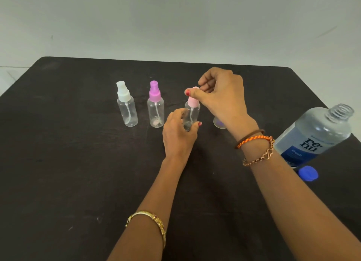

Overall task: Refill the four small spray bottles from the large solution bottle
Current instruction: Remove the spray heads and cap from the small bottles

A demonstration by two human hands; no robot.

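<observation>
Small clear spray bottles stand in a row on the dark table [78,163]. The one with a white sprayer [127,106] is at the left, then one with a purple sprayer [155,108]. My left hand [178,132] grips the body of the third bottle [192,112], and my right hand [220,92] pinches its pink sprayer top [192,100]. A fourth bottle [218,123] is mostly hidden behind my right wrist. The large solution bottle [314,133] stands uncapped at the right with clear liquid inside.
A blue cap [308,173] lies on the table in front of the large bottle. A plain pale wall rises behind the table's far edge.
</observation>
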